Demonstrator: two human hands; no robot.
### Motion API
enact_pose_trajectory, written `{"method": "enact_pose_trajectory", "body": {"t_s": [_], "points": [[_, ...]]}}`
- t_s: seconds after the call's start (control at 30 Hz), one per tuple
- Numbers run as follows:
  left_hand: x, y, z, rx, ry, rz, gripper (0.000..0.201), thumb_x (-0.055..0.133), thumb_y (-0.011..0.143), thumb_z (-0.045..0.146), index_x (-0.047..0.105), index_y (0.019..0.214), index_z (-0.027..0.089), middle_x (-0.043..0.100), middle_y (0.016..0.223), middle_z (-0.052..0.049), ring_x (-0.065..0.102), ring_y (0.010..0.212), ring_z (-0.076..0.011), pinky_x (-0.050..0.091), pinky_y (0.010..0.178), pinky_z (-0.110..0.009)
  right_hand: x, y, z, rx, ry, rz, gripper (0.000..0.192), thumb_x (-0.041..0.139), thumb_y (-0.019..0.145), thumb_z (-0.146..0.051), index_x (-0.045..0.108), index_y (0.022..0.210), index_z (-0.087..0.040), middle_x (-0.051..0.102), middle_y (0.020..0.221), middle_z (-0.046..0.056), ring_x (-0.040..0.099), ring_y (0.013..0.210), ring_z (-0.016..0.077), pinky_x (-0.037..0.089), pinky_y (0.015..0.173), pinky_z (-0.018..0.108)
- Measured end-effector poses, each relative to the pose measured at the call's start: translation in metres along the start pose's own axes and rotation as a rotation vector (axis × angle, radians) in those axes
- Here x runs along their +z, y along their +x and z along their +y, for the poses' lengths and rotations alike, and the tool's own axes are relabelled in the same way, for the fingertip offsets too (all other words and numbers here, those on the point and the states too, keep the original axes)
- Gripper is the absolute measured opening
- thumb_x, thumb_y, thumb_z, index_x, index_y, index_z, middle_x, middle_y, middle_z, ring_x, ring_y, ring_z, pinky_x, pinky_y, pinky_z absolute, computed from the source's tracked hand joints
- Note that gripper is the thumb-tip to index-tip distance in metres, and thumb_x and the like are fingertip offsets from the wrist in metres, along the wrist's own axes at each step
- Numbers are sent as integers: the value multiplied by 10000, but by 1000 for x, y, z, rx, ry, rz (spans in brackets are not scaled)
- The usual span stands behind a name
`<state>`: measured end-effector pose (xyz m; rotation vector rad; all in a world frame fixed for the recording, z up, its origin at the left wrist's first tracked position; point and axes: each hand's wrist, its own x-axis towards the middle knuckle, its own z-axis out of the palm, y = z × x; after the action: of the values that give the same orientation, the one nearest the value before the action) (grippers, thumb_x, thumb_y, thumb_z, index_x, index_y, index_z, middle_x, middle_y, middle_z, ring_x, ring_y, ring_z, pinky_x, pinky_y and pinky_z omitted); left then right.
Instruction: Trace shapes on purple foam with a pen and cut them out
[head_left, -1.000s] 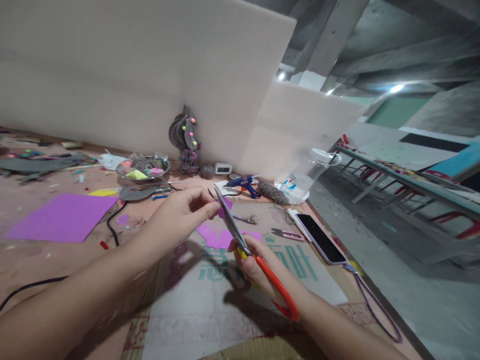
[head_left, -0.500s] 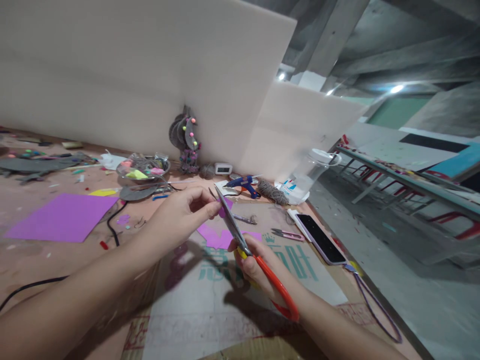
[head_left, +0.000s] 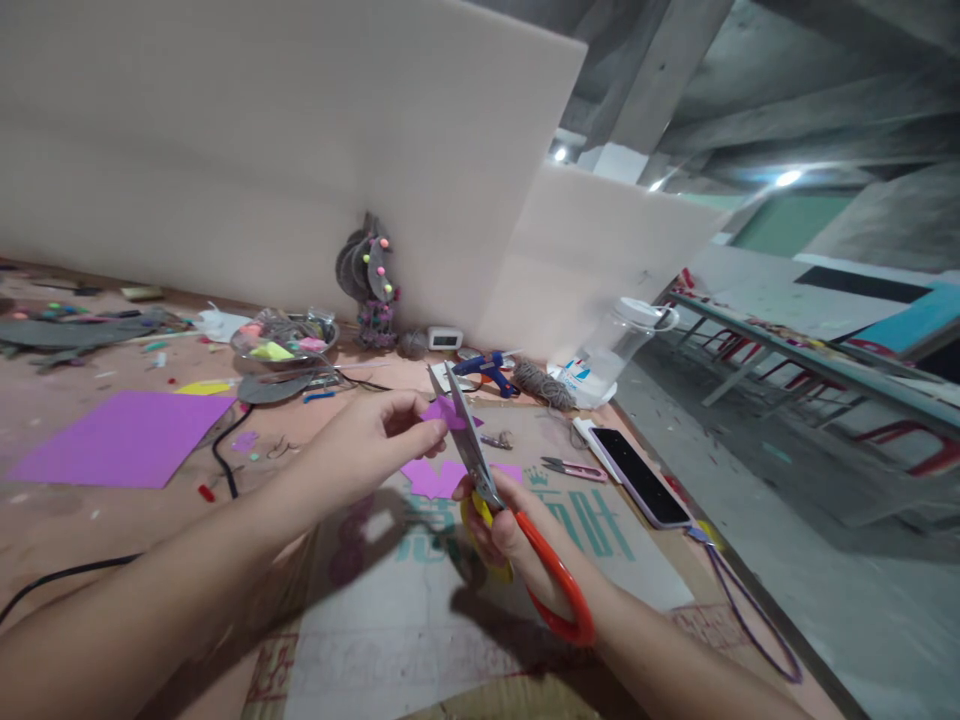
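Scissors (head_left: 475, 460): handles (head_left: 559, 568) red-orange and yellow, blades (head_left: 466, 436) silver. Cut piece (head_left: 439, 410) plain purple; sheet (head_left: 124, 440) likewise. Glue gun (head_left: 484, 364) blue and orange. Yarn (head_left: 544, 385) grey. Phone (head_left: 641, 478) black, lilac-edged. Mat (head_left: 367, 620) whitish, green-lettered, red-patterned.

Ceiling lamps (head_left: 787, 178): 3 bright spots at upper right, washed out to white; the largest throws a bluish streak of glare.
Ceiling (head_left: 750, 95): dim and grey, darkest toward the top right corner.
White panel (head_left: 262, 150): evenly and softly lit, with a faint grey band and dull upper edge.
Desk (head_left: 135, 525): moderate, flat light with muted colour.
Shadows: soft-edged, cast on the printed sheet (head_left: 375, 610) beneath the left hand (head_left: 397, 435) and right hand (head_left: 512, 538), consistent with light from above.
Scissor blades (head_left: 474, 450): pale metallic sheen.
Far desk (head_left: 817, 360): soft, detail smeared.
Small scraps at left: blurred.
Geometry: wide-angle stretching toward the edges; forearms enlarged.
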<state>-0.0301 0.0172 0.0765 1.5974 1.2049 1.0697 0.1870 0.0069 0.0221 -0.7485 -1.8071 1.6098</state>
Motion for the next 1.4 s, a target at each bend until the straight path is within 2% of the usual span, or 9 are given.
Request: {"method": "enact_pose_trajectory", "body": {"t_s": [0.5, 0.7, 0.9, 1.17, 1.4], "points": [[3, 1, -10, 54, 0, -38, 270, 570, 887, 406, 621, 745, 182, 643, 726, 2, 603, 703, -149, 452, 660, -275, 4, -3, 4, 48, 139, 27, 590, 527, 840, -720, 491, 1102, -193, 345, 683, -61, 268, 546, 82, 235, 494, 232], [3, 1, -12, 27, 24, -53, 312, 567, 888, 461, 642, 784, 177, 653, 759, -13, 607, 726, -163, 450, 668, -282, 3, -3, 6, 40, 164, 8, 559, 527, 855, -700, 485, 1078, -190, 345, 696, -59, 271, 542, 79, 231, 484, 235], [3, 1, -13, 12, 48, -56, 302, 569, 888, 459, 657, 809, 181, 667, 791, -14, 605, 748, -166, 447, 674, -281, 3, -3, 2, 43, 134, 6, 560, 535, 856, -694, 489, 1093, -188, 355, 691, -55, 298, 549, 83, 236, 485, 235], [2, 2, -10, 41, -61, -42, 267, 588, 883, 419, 635, 776, 180, 663, 756, -4, 615, 735, -151, 471, 697, -280, 2, -4, -4, 81, 113, 25, 591, 537, 831, -726, 489, 1079, -192, 367, 681, -55, 299, 549, 84, 234, 492, 236], [0, 3, -7, 32, -40, -13, 276, 596, 854, 440, 646, 766, 184, 673, 736, -16, 618, 710, -162, 482, 682, -295, -1, -3, -1, 92, 103, 9, 612, 550, 813, -736, 480, 1084, -191, 354, 675, -64, 264, 528, 74, 208, 476, 230]]}}
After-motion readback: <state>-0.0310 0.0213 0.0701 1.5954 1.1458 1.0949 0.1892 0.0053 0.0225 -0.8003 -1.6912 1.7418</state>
